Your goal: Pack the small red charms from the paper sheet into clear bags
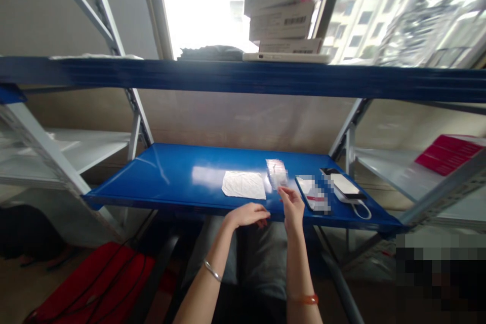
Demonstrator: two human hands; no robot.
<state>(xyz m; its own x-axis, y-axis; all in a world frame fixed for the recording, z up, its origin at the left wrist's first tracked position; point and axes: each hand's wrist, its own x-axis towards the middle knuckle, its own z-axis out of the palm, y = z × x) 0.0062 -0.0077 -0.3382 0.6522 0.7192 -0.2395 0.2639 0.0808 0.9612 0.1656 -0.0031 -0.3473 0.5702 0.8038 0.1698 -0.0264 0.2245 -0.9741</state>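
Note:
My left hand (248, 214) is at the front edge of the blue shelf (178, 162), palm down, fingers loosely stretched to the right with nothing visible in them. To its right, my right hand (293, 207) is raised over the edge with thumb and fingertips drawn together. Whatever they pinch, if anything, is too small to make out. Just beyond those fingertips lies a small pile of clear plastic packets (278, 174) with reddish print. A creased white cloth or paper sheet (244, 185) lies flat beyond my left hand.
Right of the packets lie a partly blurred-out flat item (309, 193) and a white device (345, 186) with a looped cable (364, 210). An upper blue beam (212, 75) crosses above, with stacked boxes (281, 20) on it. Metal posts stand either side; red boxes (448, 154) sit far right.

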